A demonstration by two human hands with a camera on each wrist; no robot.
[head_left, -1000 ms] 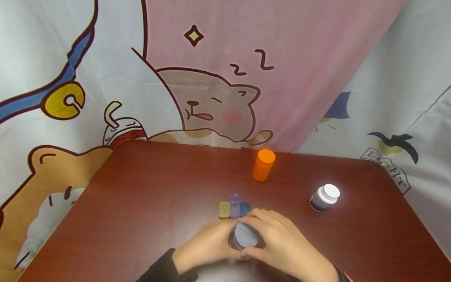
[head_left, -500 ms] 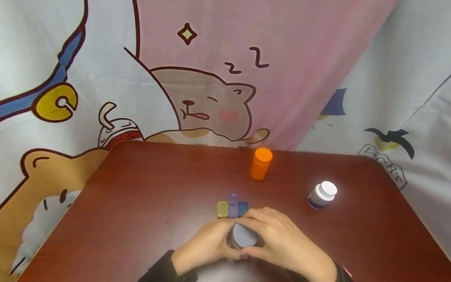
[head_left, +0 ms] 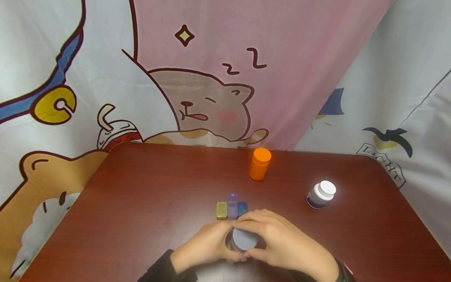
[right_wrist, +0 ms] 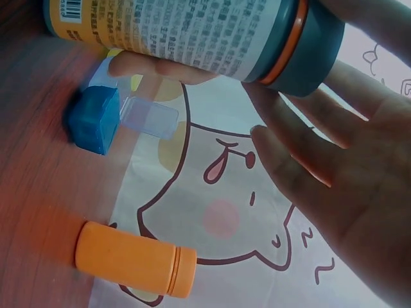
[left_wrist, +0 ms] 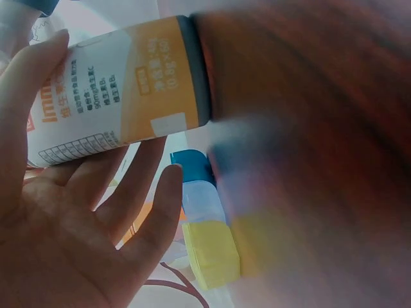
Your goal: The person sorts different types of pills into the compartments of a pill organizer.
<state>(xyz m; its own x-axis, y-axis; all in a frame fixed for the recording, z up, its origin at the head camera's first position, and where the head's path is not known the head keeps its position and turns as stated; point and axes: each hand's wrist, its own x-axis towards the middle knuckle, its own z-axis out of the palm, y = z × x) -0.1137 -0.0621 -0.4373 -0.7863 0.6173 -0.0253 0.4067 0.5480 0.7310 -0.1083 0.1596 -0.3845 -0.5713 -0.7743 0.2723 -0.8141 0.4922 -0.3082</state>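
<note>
Left hand [head_left: 208,246] curled round bottle [left_wrist: 122,90], right hand [head_left: 278,239] on its grey cap [head_left: 245,240], bottle at 5 o'clock from pill organizer [head_left: 232,211]; slack left grip could let bottle spin or tip, bumping organizer toward 11 o'clock

White-and-orange labelled bottle [left_wrist: 122,90], grey cap [right_wrist: 314,51] on, orange ring [right_wrist: 289,42] beneath, upright between left grip [head_left: 209,243] and right grip [head_left: 280,239].

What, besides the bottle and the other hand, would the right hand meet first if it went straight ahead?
Probably the blue box, just beyond the right hand in the head view. Depth is unclear: up near the lid, the hand might pass over it.
</note>
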